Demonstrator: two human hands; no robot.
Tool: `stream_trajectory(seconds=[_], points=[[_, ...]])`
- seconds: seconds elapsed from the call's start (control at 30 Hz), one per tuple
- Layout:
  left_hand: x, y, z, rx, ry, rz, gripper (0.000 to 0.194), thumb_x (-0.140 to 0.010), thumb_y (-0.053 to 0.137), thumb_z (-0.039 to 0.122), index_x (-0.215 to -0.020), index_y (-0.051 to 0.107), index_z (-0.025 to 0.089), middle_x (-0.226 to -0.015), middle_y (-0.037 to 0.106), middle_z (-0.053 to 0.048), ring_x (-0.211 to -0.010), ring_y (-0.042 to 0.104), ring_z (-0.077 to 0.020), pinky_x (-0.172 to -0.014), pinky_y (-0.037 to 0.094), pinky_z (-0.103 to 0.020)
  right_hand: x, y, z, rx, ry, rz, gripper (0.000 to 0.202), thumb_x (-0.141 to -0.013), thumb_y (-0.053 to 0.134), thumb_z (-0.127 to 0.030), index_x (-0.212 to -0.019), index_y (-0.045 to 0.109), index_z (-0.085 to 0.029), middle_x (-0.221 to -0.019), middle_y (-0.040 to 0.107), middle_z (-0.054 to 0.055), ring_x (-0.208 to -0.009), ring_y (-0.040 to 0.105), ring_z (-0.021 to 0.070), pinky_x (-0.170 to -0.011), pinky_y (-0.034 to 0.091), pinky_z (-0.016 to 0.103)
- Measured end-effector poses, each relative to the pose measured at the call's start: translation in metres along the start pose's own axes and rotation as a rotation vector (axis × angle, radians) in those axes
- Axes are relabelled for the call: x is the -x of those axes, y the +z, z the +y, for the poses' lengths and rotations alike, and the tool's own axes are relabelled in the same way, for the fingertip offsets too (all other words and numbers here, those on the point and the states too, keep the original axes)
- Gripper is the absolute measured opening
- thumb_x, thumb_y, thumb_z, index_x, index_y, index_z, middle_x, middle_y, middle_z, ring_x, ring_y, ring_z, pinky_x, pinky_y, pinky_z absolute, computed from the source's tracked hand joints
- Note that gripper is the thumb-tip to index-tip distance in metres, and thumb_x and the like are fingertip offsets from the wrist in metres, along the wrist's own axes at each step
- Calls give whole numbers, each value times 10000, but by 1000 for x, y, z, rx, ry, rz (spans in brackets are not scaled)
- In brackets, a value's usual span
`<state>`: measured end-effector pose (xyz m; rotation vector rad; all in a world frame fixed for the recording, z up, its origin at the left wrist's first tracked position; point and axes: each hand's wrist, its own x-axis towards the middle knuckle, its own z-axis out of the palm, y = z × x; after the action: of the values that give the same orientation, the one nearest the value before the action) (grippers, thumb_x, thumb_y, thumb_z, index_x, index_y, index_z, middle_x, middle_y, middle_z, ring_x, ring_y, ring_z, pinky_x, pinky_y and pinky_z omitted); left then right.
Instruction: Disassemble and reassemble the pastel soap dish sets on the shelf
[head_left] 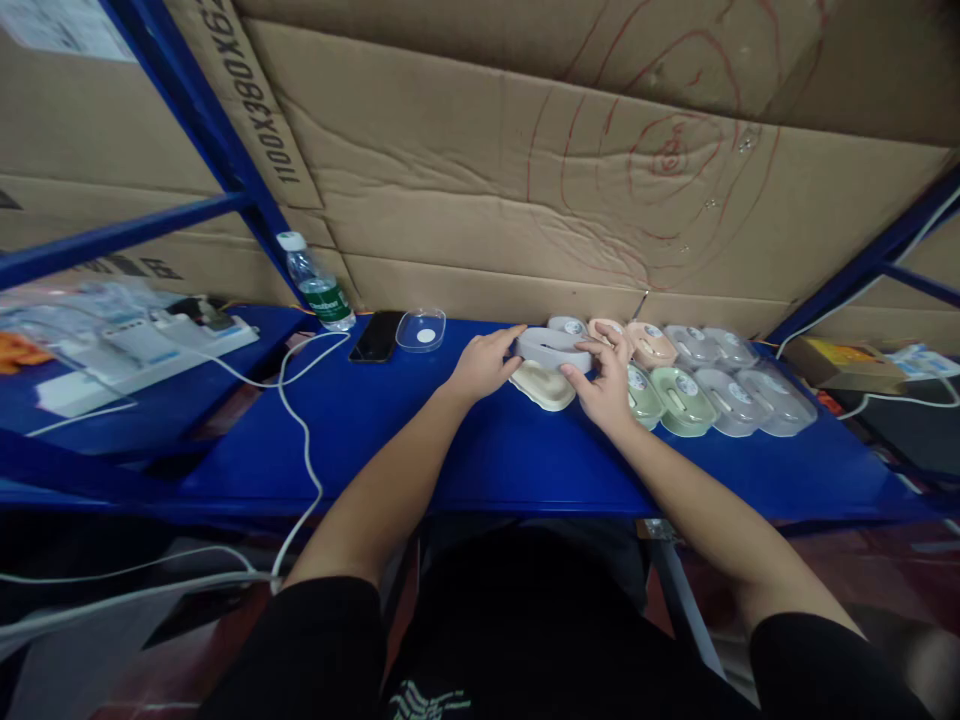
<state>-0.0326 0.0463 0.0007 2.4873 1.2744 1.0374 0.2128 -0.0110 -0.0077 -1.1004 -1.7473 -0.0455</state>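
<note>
Spanning the grey oval case [551,348] end to end, 2 hands share the work: the left hand [484,362] has its fingers around the left end, while the right hand [606,385] takes the right end, thumb on the near side. Each grip is part-open, just wide enough for the case, and that spread probably helps hold it level. It's mid-bench [510,465], partly over a cream tray [544,390]; whether they touch, I can't tell. Over right, lidded boxes [733,395] stand packed in 2 rows, likely to save room within easy reach. Across left, a clear lid [420,330] with its round sticker lies beside a phone [376,337], a bottle [321,290] next to that, seemingly parked out of the way.
</note>
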Motion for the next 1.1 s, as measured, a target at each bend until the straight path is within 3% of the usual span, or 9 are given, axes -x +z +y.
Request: stream_trajectory(seconds=[0.13, 0.2, 0.27, 0.33, 0.4, 0.5, 0.57, 0.83, 1.1], points=[[-3, 1, -6, 93, -176, 157, 341, -916, 664, 231, -1252, 700, 188, -1080, 783, -73, -916, 733, -213, -872, 543, -330, 2, -1, 2, -84, -57, -45, 647, -1011, 516, -608, -1591, 375, -359, -1744, 175, 93, -1571, 309, 392, -1143, 478, 637], [-5, 2, -16, 183, -345, 211, 233, -967, 634, 348, -1097, 719, 174, -902, 767, -57, -782, 733, -196, -748, 542, -294, 2, -1, -1, -84, -90, -113, 781, -998, 532, -629, -1668, 202, -403, -1777, 89, 68, -1590, 271, 400, -1181, 435, 647], [-7, 1, -29, 263, -526, 230, 286, -994, 597, 420, -1041, 701, 158, -801, 738, -43, -650, 712, -173, -644, 520, -267, 2, -1, -4, -51, -127, -193, 849, -982, 572, -627, -1686, 153, -404, -1785, 87, 57, -1606, 230, 402, -1238, 349, 657], [-8, -3, -40, 322, -660, 232, 311, -989, 600, 383, -1175, 661, 142, -811, 751, -35, -562, 681, -147, -597, 507, -255, 1, 0, -6, -21, -147, -278, 854, -973, 602, -609, -1687, 191, -387, -1783, 120, 58, -1613, 217, 395, -1263, 298, 658], [-7, -9, -47, 333, -736, 240, 478, -971, 604, 311, -1407, 534, 128, -859, 781, -33, -525, 663, -138, -602, 519, -264, 1, 2, -5, -14, -142, -342, 837, -972, 615, -588, -1683, 233, -365, -1781, 142, 69, -1612, 229, 388, -1265, 293, 657], [-5, -19, -50, 245, -783, 249, 698, -963, 567, 264, -1592, 318, 95, -857, 799, -36, -562, 695, -163, -672, 546, -301, 1, 3, -3, -16, -111, -385, 804, -973, 626, -560, -1670, 298, -329, -1776, 166, 90, -1609, 242, 382, -1266, 298, 646], [-3, -24, -48, 161, -788, 231, 736, -964, 547, 261, -1621, 272, 73, -823, 798, -37, -635, 734, -186, -738, 551, -319, 2, 3, -2, -17, -97, -398, 768, -981, 622, -545, -1655, 345, -302, -1769, 190, 106, -1607, 254, 373, -1274, 296, 626], [-2, -33, -39, 8, -813, 61, 697, -998, 481, 262, -1626, 261, 56, -745, 787, -32, -805, 782, -216, -811, 524, -322, 2, 4, -2, -23, -75, -456, 709, -996, 598, -551, -1620, 418, -268, -1754, 240, 119, -1598, 287, 360, -1277, 313, 590], [0, -34, -46, -50, -816, 24, 537, -1061, 419, 370, -1536, 392, 120, -731, 776, -40, -783, 780, -229, -871, 525, -349, 3, 6, 2, -10, -72, -504, 717, -990, 589, -585, -1601, 447, -237, -1750, 247, 137, -1601, 281, 355, -1277, 315, 582]])
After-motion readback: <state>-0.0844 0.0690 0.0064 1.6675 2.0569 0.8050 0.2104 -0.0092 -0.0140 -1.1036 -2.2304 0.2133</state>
